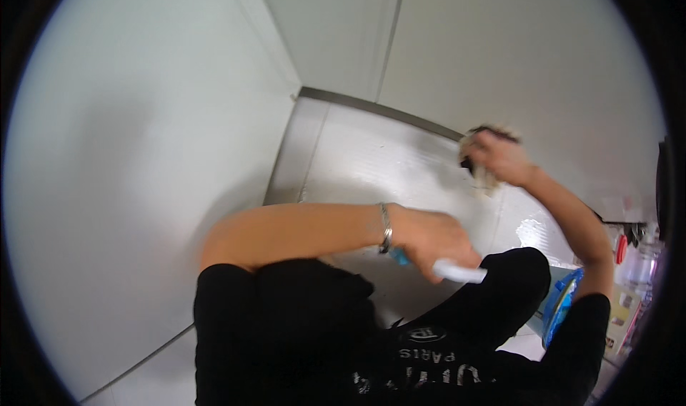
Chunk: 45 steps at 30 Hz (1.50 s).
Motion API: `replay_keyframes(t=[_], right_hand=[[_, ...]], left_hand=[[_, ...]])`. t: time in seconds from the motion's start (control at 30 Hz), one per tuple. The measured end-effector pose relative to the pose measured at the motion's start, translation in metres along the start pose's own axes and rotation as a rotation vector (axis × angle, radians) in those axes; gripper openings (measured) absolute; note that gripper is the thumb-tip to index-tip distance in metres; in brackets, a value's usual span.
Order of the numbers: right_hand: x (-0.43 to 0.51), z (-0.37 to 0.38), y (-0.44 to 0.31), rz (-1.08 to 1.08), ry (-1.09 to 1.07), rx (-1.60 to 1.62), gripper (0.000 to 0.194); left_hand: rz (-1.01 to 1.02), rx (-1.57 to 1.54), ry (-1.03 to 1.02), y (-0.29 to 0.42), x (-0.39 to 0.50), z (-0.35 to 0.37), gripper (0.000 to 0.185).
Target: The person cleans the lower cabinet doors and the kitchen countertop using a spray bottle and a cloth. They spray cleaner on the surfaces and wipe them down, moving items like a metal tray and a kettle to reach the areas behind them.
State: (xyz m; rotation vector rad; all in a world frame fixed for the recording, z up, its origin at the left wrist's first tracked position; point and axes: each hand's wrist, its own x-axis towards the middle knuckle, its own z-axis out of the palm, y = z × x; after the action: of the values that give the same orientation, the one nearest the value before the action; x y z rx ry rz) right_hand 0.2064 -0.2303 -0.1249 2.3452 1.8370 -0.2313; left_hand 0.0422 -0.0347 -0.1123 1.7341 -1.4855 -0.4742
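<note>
My left hand, with a silver bracelet at the wrist, is closed around what looks like a spray bottle. Its white head sticks out past my fingers, and a bit of blue shows near the wrist; the hand covers the rest. Up and to the right, my right hand grips a crumpled beige and dark cloth, blurred by motion. That cloth is by the lower edge of a pale panel, above the floor; whether it touches either cannot be told.
A smooth white panel rises along my left side. Shiny light floor tiles lie before me, edged by a grey strip. At right are a bin with a blue bag, clear plastic bottles and a box.
</note>
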Motion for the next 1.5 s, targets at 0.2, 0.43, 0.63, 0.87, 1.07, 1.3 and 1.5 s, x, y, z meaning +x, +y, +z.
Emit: replay_keyframes(t=[0.2,0.43,0.63,0.87,1.07,1.3,1.5], right_hand=[[0.108,-0.177,0.022,-0.071,1.197,-0.051,0.018],[0.332,-0.221,-0.164,-0.175,2.04,0.599,0.024],[0.318,-0.042,-0.222,0.321,0.97,1.423,0.039],[0.323,0.053,-0.243,1.031,0.088,2.069,0.032],[0.289,0.051,-0.283,0.441,-0.609,1.958,0.021],[0.264,0.001,-0.279,0.324,-0.528,2.508,0.022],[0.273,-0.077,-0.175,0.4,-0.186,2.293,0.023]], left_hand=[[-0.164,-0.041,0.089,-0.05,-0.045,0.018,0.04],[-0.326,-0.006,0.318,-0.036,-0.058,0.049,0.034],[-0.427,-0.369,0.182,-0.033,-0.061,0.053,0.061],[-0.173,-0.284,0.204,-0.045,-0.026,0.071,0.041],[-0.211,-0.488,0.222,-0.062,-0.017,0.107,0.056],[-0.265,-0.664,0.455,-0.045,-0.025,0.111,0.053],[-0.235,-0.478,0.367,-0.033,-0.028,0.077,0.036]])
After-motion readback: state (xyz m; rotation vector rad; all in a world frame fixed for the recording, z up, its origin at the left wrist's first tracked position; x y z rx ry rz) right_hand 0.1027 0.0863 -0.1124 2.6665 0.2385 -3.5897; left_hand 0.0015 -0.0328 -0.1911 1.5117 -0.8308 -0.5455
